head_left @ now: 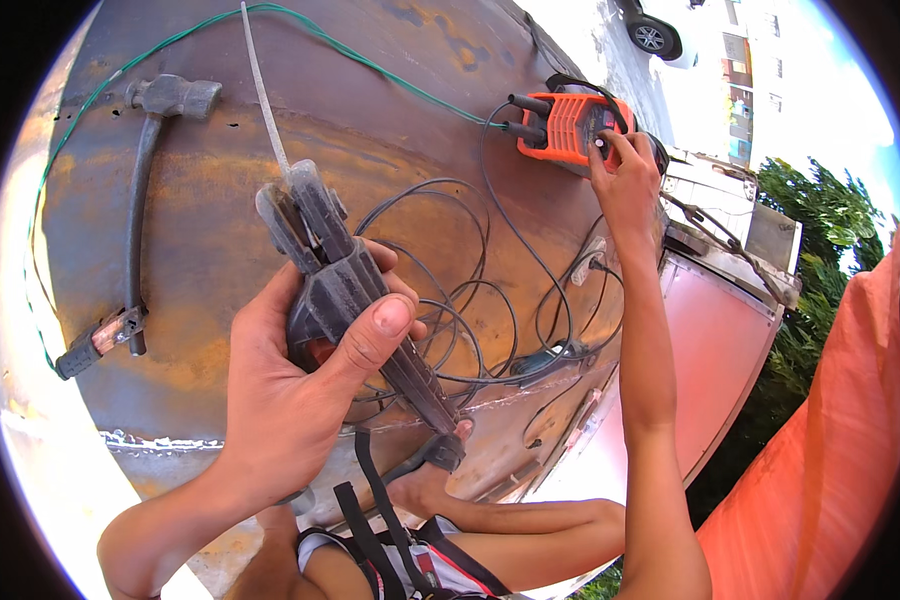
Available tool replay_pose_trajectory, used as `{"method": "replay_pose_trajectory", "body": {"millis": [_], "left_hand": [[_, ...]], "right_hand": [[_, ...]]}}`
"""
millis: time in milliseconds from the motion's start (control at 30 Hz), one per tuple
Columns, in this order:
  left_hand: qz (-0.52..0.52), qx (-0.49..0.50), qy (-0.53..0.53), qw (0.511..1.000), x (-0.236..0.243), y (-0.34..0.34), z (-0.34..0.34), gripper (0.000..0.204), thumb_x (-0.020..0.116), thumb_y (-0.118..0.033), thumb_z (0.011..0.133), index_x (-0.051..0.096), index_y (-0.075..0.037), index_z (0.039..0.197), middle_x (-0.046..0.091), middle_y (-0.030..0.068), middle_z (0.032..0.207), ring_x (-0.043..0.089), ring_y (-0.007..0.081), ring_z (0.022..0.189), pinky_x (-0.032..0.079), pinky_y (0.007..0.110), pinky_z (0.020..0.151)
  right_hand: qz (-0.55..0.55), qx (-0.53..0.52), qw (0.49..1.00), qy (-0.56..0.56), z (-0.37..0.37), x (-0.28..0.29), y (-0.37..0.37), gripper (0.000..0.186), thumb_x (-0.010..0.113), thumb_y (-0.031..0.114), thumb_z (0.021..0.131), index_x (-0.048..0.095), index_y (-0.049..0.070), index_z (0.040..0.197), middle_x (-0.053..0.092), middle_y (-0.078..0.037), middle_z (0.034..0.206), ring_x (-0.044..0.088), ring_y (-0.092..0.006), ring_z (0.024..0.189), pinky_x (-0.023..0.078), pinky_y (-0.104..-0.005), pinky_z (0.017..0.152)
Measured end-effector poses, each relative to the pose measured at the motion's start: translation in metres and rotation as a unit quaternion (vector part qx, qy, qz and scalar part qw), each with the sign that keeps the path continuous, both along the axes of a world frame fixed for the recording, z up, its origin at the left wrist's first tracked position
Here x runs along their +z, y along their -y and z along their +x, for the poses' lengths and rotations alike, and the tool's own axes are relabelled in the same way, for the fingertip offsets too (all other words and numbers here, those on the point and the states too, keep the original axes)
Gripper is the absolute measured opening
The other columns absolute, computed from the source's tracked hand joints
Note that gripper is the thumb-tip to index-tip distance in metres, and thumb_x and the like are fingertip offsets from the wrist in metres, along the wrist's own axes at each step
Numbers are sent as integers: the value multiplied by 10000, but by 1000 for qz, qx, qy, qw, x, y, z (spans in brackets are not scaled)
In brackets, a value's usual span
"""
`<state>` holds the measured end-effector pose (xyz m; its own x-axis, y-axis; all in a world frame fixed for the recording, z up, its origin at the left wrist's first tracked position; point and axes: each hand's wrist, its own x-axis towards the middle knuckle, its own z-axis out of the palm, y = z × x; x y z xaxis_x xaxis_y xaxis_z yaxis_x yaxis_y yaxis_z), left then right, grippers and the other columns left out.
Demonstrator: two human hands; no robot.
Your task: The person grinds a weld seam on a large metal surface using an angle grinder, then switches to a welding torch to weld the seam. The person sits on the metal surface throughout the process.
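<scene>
My left hand [300, 370] is wrapped round a black welding electrode holder [345, 290], thumb on top. A thin grey welding rod [262, 90] sticks up out of its jaws. At the far right, my right hand [625, 180] reaches to the front panel of an orange welding machine [565, 128], thumb and fingers closed on a small knob [600, 143]. Two black plugs sit in the machine's side. A green cable [390, 78] runs from there to the far left, toward a worn earth clamp [100, 340] with copper-coloured jaws.
A hammer [142, 200] lies left on the rusty, curved metal sheet [220, 300]. Black cable [480, 290] lies in loops between my hands, near a white power socket [590, 260]. A chain [715, 225] and pale red panel [715, 330] are at right, with orange cloth [820, 430] beyond.
</scene>
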<state>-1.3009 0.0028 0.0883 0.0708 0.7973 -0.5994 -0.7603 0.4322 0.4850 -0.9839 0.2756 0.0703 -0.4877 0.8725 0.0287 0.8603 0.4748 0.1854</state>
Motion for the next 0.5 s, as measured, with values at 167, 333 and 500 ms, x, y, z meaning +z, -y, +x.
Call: {"method": "replay_pose_trajectory", "body": {"millis": [167,333,500], "left_hand": [[7,-19,-9,1000,0,1,1,467,731,-295,1024,568,19,1330,681,105,1109,717,207,1007,597,365,904],[-1,-9,21,1000,1,0,7,474,793,-277,986,581,13,1293,700,41,1013,683,110,957,568,284,829],[17,-37,14,999,3,3,10,460,732,-269,1025,551,23,1331,690,115,1106,725,219,1013,599,369,896]], "right_hand": [[-8,-14,1000,-12,2,5,29,391,787,217,904,729,81,1267,654,-112,1123,700,-310,1000,554,-444,854],[-25,-47,999,-4,5,14,46,437,796,245,904,710,85,1303,656,-117,1156,706,-322,1011,558,-452,858],[-21,-39,999,-4,12,21,52,434,791,249,913,708,88,1307,656,-118,1171,707,-329,1018,556,-456,860]]}}
